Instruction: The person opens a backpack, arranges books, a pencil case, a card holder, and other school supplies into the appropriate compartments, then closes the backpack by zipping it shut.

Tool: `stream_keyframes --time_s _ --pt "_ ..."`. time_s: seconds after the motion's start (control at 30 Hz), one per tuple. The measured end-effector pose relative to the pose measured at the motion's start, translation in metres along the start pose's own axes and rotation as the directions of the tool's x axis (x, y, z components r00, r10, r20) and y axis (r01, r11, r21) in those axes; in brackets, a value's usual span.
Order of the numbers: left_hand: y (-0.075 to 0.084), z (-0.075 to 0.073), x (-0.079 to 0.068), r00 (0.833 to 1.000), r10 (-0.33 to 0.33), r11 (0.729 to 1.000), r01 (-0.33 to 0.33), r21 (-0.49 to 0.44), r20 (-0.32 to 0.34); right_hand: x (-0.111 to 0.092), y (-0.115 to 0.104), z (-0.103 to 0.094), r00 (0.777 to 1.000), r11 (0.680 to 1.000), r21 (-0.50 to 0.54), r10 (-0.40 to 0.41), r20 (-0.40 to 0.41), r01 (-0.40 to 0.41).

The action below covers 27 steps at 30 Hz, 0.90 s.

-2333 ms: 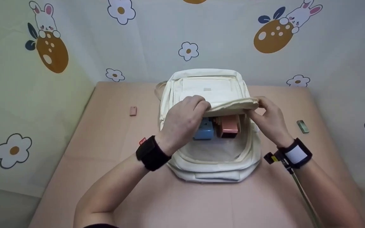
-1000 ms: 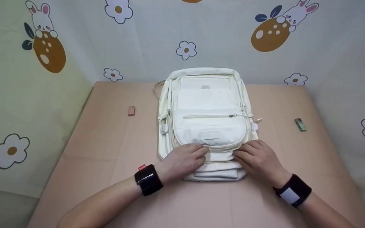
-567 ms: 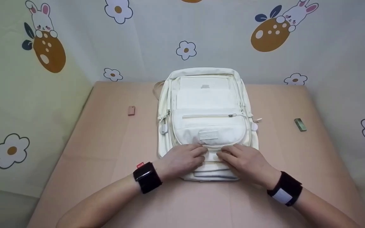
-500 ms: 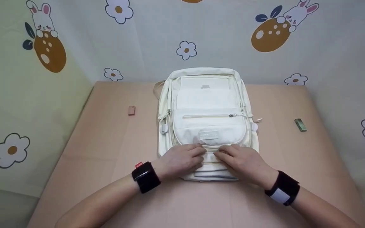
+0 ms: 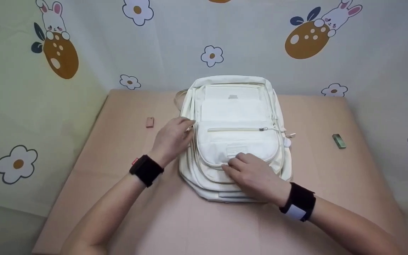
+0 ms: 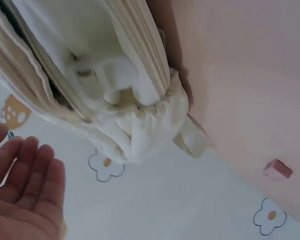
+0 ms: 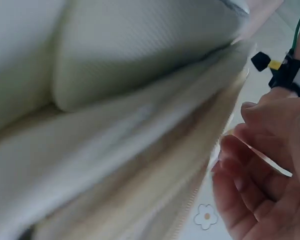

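A white backpack [image 5: 237, 111] lies on the table with its front panel lowered. My left hand [image 5: 172, 140] is at the bag's left side, fingertips by the side zip in the head view. In the left wrist view its relaxed fingers [image 6: 27, 172] hold nothing and appear apart from the fabric. My right hand [image 5: 255, 175] is over the front panel's lower edge. Its fingers [image 7: 245, 187] are loosely bent beside the zip edge [image 7: 210, 155] in the right wrist view; I see no grip, though contact is unclear. The bag's contents are hidden.
A small pink block [image 5: 149, 122] lies on the table left of the bag, and a small green block [image 5: 339, 141] to its right. Patterned cloth [image 5: 175, 42] hangs behind and at both sides. The pink table [image 5: 225, 230] extends in front of the bag.
The front panel came down over the blue and pink things inside the bag. Since then my left hand has moved up to the bag's left side; my right hand has shifted slightly left.
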<state>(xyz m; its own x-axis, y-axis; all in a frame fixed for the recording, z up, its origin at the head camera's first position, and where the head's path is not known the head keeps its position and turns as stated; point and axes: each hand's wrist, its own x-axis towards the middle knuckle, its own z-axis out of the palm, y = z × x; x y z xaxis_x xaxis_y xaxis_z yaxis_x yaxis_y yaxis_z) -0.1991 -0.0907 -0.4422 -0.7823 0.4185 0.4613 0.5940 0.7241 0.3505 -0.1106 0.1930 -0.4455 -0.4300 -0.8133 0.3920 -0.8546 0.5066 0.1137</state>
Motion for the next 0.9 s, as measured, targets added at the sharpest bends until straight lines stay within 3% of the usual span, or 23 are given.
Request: stream_keyframes --time_s 0.1,0.2,0.33,0.47,0.7,0.9 --pt "-0.013 -0.005 0.010 0.977 -0.181 0.983 0.182 -0.003 0.111 0.016 0.003 -0.004 1.000 0.998 -0.059 0.003 0.030 -0.001" --pt "-0.019 -0.004 0.014 0.950 -0.255 0.966 0.256 0.019 0.181 0.034 0.006 -0.006 0.988 0.996 -0.083 0.055 0.146 -0.043" --pt "-0.020 0.002 0.016 0.941 -0.262 0.964 0.264 0.022 0.214 0.051 0.012 -0.003 0.931 0.990 -0.034 0.139 0.336 -0.136" --pt "-0.018 0.008 0.015 0.945 -0.250 0.968 0.251 0.020 0.212 0.061 0.017 0.000 0.884 0.980 0.033 0.162 0.438 -0.196" --pt "-0.019 0.011 0.016 0.955 -0.249 0.968 0.250 0.016 0.163 0.069 0.022 0.003 0.865 0.976 0.043 0.168 0.472 -0.213" --pt "-0.021 0.011 0.018 0.964 -0.234 0.972 0.233 0.020 0.129 0.069 0.023 0.006 0.869 0.979 0.039 0.161 0.467 -0.202"
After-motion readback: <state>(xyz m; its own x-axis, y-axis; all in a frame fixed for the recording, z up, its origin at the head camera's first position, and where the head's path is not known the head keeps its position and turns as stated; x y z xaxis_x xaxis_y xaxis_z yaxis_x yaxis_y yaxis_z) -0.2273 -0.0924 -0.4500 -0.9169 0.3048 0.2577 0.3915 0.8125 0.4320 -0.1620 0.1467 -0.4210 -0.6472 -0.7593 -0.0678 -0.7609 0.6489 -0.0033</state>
